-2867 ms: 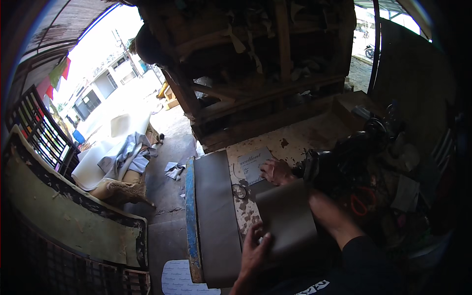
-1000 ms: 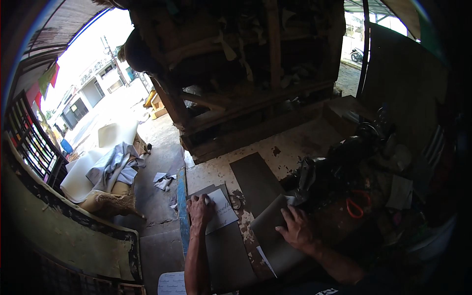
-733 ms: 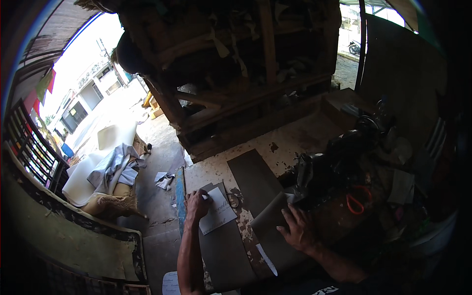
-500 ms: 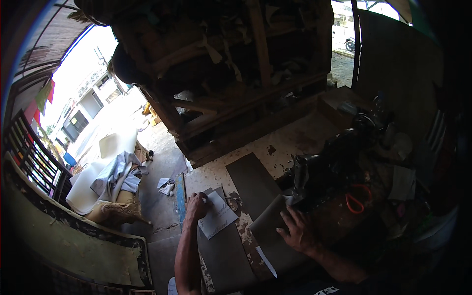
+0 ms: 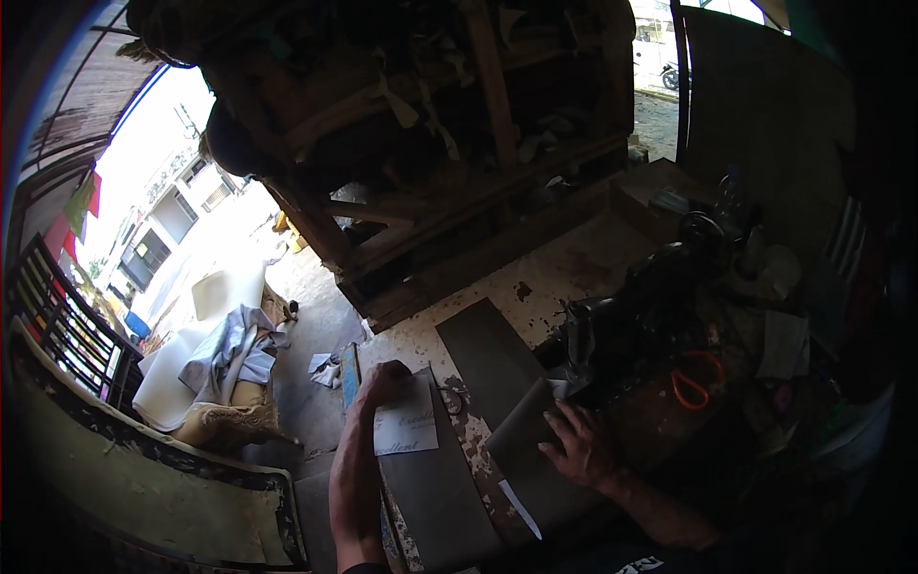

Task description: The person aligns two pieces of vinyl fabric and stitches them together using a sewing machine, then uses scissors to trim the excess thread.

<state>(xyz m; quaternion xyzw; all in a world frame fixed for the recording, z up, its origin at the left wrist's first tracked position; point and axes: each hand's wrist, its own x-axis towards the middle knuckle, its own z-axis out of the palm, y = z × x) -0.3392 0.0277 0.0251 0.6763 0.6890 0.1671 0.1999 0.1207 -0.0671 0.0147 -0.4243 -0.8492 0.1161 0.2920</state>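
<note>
My left hand (image 5: 378,383) rests on the upper left corner of a white paper sheet with handwriting (image 5: 406,428), pressing it onto a grey fabric panel (image 5: 430,488) on the worktable (image 5: 535,277). My right hand (image 5: 579,448) lies flat, fingers spread, on a second grey fabric piece (image 5: 521,450) that runs toward the black sewing machine (image 5: 631,320). Another grey strip (image 5: 488,354) lies just beyond, between the two hands.
Orange-handled scissors (image 5: 693,378) lie to the right of the sewing machine among clutter. A wooden furniture frame (image 5: 430,172) looms behind the table. To the left stand a sofa with cloth (image 5: 215,359) and a metal railing (image 5: 57,335).
My left hand came off the lower fabric and moved up to the white paper sheet at the table's left edge. My right hand stayed flat on the grey fabric by the machine.
</note>
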